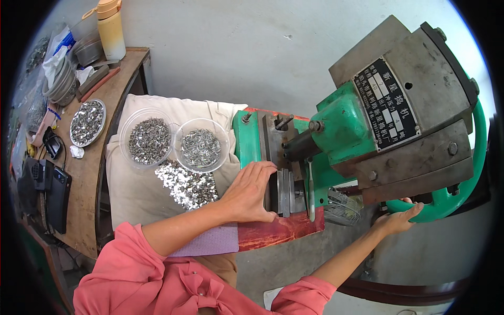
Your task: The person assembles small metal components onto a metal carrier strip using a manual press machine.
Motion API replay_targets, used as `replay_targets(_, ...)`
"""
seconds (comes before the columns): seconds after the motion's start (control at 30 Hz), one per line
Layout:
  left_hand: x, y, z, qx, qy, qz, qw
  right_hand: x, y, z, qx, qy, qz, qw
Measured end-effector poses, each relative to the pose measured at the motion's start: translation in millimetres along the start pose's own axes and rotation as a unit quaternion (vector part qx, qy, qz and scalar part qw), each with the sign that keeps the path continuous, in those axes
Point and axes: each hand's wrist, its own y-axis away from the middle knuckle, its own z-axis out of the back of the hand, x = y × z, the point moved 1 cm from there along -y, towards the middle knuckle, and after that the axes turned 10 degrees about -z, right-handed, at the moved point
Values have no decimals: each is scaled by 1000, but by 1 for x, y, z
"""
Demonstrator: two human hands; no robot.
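A green and grey press machine (pixel 367 121) stands on a green bed with a steel die block (pixel 286 191) under its ram. My left hand (pixel 251 192) rests flat against the left side of that die block, fingers together at its edge; what is under the fingertips is hidden. My right hand (pixel 397 219) grips the rim of the green handwheel (pixel 457 194) at the machine's right side. Beside my left forearm lies a loose heap of small shiny metal pieces (pixel 187 185) on a cream cloth (pixel 136 194).
Two clear plastic bowls of small metal parts (pixel 149 140) (pixel 201 147) sit on the cloth behind the heap. A wooden table (pixel 100 157) at left carries a metal plate of parts (pixel 87 122), stacked dishes, a yellow bottle (pixel 111 30) and black devices. A wire basket (pixel 341 207) hangs below the bed.
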Motion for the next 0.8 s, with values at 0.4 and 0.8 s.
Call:
replay_targets(0.4, 8, -13, 0, 39, 39, -34, 998, -64, 160, -11, 335, 355, 95, 868)
replay_targets(0.8, 7, -9, -2, 30, 67, -21, 997, -70, 168, -27, 496, 341, -22, 798)
